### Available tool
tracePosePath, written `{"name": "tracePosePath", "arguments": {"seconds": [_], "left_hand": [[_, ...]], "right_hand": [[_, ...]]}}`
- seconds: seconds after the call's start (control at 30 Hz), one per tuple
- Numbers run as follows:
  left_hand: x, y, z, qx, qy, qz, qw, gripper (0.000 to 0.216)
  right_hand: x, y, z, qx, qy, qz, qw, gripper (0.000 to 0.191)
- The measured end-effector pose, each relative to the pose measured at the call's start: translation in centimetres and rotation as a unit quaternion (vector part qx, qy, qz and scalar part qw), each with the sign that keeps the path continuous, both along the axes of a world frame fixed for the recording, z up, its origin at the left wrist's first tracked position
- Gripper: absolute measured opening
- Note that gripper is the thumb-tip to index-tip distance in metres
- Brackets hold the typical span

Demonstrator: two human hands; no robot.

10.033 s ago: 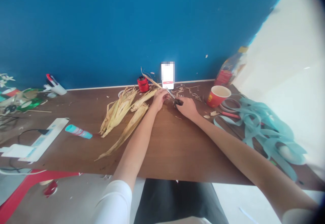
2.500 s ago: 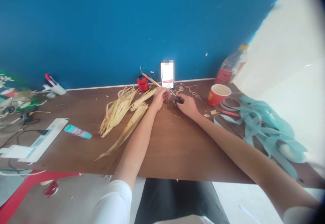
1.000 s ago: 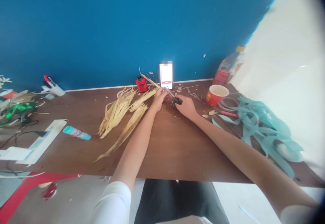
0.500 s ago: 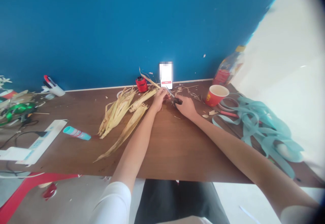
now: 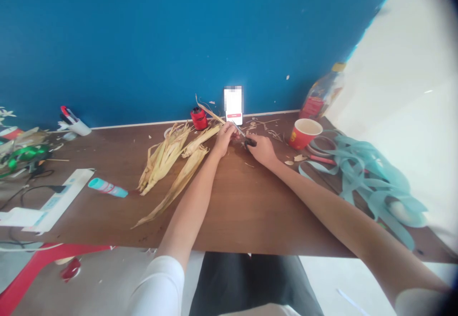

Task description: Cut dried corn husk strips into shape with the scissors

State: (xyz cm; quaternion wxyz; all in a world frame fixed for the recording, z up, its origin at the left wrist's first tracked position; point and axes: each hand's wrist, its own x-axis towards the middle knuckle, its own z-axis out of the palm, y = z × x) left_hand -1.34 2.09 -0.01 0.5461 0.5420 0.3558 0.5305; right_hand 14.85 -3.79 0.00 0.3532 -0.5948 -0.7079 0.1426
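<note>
My left hand [image 5: 224, 139] pinches a long dry corn husk strip [image 5: 211, 112], whose end rises toward the wall. Its fingers hide the held part. My right hand [image 5: 263, 150] grips black-handled scissors [image 5: 249, 142], and their thin blades point up and left to the husk by my left fingertips. Left of my hands lie several pale yellow corn husks [image 5: 162, 161], with one long leaf [image 5: 171, 192] reaching toward the table's front edge. Small husk scraps [image 5: 261, 124] are scattered behind the scissors.
On the brown table [image 5: 229, 215] stand a lit phone [image 5: 233, 105] against the blue wall, a red spool [image 5: 199, 118], a red cup [image 5: 303, 133] and a plastic bottle [image 5: 322, 94]. Teal strips [image 5: 368, 177] lie right; a power strip [image 5: 59, 193] and teal tube [image 5: 106, 188] lie left.
My hands stay close together at the same spot, with only small shifts of the scissors against the husk. The whole view has drifted slightly as my head moved.
</note>
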Motion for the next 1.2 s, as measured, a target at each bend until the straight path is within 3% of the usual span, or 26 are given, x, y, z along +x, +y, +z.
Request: {"name": "tracePosePath", "arguments": {"seconds": [0.53,1.0,1.2], "left_hand": [[0.12,-0.15,0.24,0.041,0.012,-0.001,0.999,0.023],[-0.11,-0.01,0.24,0.004,-0.021,0.032,0.999,0.017],[0.09,0.06,0.08,0.006,-0.011,0.032,0.999,0.021]], "right_hand": [[0.11,-0.07,-0.01,0.007,0.039,-0.001,0.999,0.035],[0.17,-0.02,0.02,-0.005,0.043,-0.013,0.999,0.037],[0.12,-0.38,0.48,0.002,0.036,-0.001,0.999,0.03]]}}
